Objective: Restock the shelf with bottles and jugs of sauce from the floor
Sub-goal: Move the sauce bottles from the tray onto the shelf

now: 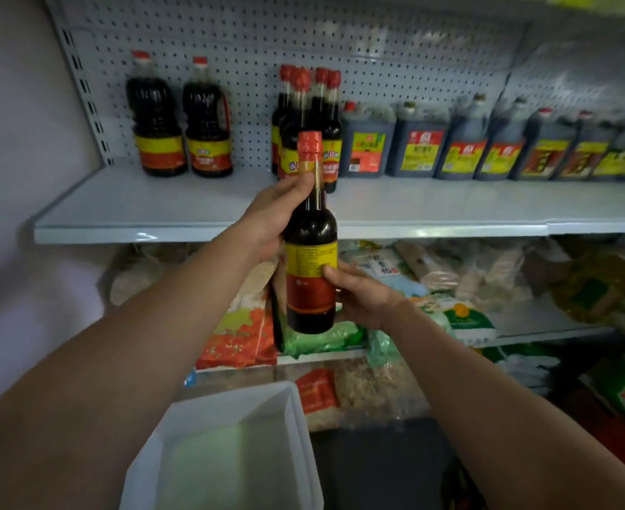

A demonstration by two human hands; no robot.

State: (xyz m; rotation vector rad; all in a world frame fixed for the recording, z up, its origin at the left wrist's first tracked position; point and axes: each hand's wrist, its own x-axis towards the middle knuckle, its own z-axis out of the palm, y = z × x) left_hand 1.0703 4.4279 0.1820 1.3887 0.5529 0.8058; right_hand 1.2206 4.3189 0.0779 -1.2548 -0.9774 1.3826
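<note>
I hold a dark sauce bottle (310, 233) with a red cap and a yellow and red label upright in front of the white shelf (193, 207). My left hand (274, 215) grips its neck and shoulder. My right hand (362, 296) grips its lower body from the right. Behind it on the shelf stands a cluster of like bottles (305, 119). Two large round jugs (182, 119) stand at the shelf's left. A row of square jugs (469, 145) runs along the right.
A white plastic bin (226, 447) sits low in front of me. The lower shelves (377, 307) hold bagged goods. A pegboard back panel (340, 42) stands behind the sauces. Bare shelf surface lies in front of the jugs.
</note>
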